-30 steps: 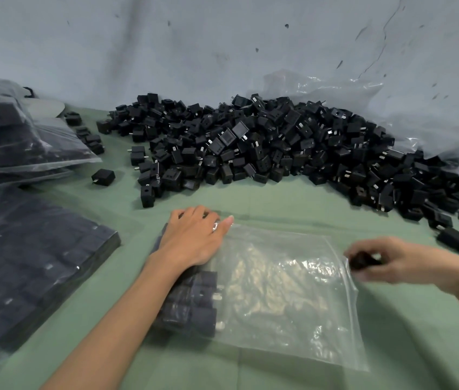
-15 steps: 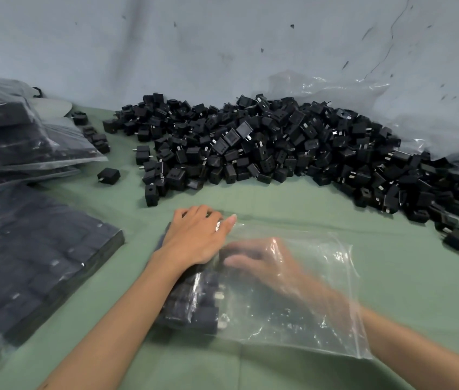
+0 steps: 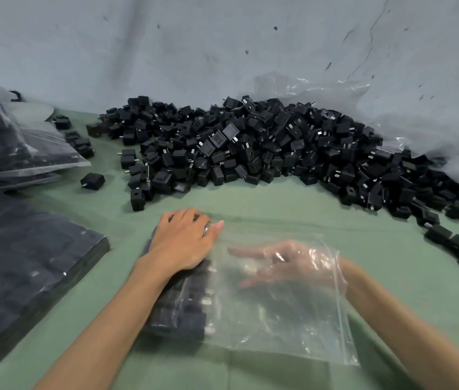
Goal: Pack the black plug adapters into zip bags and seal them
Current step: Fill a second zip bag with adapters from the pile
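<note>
The zip bag is laid flat on the green cloth, and both hands are met at it. The left hand is rested palm down on the bag's outside, its fingers laid loosely and clasped round nothing. Directly beneath that palm and back toward the wrist, a row of packed adapters is seen inside the bag, pressed against its closed end.

The right hand is reached inside the bag through its open mouth, which is crossed by the wrist. It is seen only through the film, with the fingers stretched out toward the left hand and nothing closed in them. A small dark glint is caught between those fingers; what it is cannot be told through the plastic. A gap of bare film is left between the two hands.

Outward from the left forearm, a filled bag of dark adapters is laid flat, and farther out a stack of filled bags is piled. Beyond the left fingertips a single adapter is set apart. Outward from the right wrist, a few stray adapters are scattered.

Well beyond both hands, the heap of loose adapters is spread across the cloth, backed by a crumpled clear sheet and the grey wall.
</note>
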A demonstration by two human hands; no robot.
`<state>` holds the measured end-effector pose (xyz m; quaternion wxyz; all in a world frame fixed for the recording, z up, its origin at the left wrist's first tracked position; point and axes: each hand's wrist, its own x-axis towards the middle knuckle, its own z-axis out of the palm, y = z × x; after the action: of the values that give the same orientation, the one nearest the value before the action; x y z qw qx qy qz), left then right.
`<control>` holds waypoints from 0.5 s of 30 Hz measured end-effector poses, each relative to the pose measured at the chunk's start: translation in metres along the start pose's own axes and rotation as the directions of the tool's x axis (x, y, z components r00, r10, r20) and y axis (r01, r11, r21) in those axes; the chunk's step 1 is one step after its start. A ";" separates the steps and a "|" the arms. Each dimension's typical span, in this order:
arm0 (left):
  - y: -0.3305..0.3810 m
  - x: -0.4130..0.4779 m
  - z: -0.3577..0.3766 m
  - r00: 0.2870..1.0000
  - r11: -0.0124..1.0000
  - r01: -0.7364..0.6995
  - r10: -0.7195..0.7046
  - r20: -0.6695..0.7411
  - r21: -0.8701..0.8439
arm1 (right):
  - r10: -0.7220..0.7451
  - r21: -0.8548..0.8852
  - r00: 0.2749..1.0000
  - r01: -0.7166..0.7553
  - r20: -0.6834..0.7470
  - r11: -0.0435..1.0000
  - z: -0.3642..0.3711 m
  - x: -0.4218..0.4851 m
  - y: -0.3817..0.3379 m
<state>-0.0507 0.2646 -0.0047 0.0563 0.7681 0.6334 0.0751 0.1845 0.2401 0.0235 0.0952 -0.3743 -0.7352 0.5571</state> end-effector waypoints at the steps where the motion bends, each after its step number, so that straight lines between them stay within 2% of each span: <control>1: 0.000 0.000 0.001 1.000 1.000 -0.002 0.002 -0.003 0.013 | 0.082 -0.043 0.994 -0.079 0.068 0.996 -0.024 -0.017 0.003; 2: 0.000 0.000 0.002 1.000 1.000 -0.005 0.005 -0.005 0.022 | 0.174 -0.101 0.981 -0.165 0.082 0.981 -0.049 -0.034 0.007; 3: 0.001 0.000 0.002 1.000 1.000 -0.006 0.006 -0.007 0.026 | 0.248 -0.139 0.969 -0.243 0.014 0.960 -0.074 -0.044 0.011; 4: 0.000 0.000 0.002 1.000 1.000 -0.006 0.006 -0.006 0.029 | 0.275 -0.138 0.951 -0.294 -0.142 0.946 -0.099 -0.049 0.016; 5: 0.000 0.001 0.002 1.000 0.999 -0.005 0.006 -0.004 0.032 | 0.267 -0.108 0.885 -0.330 -0.381 0.938 -0.122 -0.049 0.024; 6: 0.000 0.001 0.002 1.000 0.999 -0.006 0.006 -0.004 0.033 | 0.239 -0.065 0.728 -0.362 -0.642 0.930 -0.141 -0.043 0.032; 7: 0.000 0.001 0.002 1.000 0.999 -0.007 0.007 -0.006 0.035 | 0.196 -0.046 0.499 -0.431 -0.844 0.901 -0.155 -0.033 0.039; 8: 0.000 0.000 0.001 1.000 0.999 -0.008 0.009 -0.007 0.035 | 0.153 -0.061 0.321 -0.569 -0.935 0.820 -0.161 -0.022 0.044; 9: 0.000 0.000 0.001 1.000 0.999 -0.010 0.010 -0.008 0.034 | 0.146 -0.085 0.259 -0.709 -0.955 0.700 -0.161 -0.012 0.050; 10: 0.000 0.000 0.001 1.000 0.999 -0.011 0.011 -0.011 0.032 | 0.163 -0.121 0.273 -0.785 -0.948 0.608 -0.160 -0.002 0.057; 11: 0.000 0.000 0.001 1.000 0.999 -0.012 0.013 -0.013 0.030 | 0.166 -0.158 0.303 -0.802 -0.938 0.576 -0.158 0.004 0.061; 15: 0.000 0.000 0.002 1.000 1.000 -0.011 0.011 -0.017 0.019 | 0.094 -0.232 0.373 -0.735 -0.923 0.637 -0.148 0.009 0.064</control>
<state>-0.0506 0.2646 -0.0063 0.0431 0.7715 0.6302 0.0758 0.2893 0.3629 0.0180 0.1580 -0.7889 -0.5933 0.0259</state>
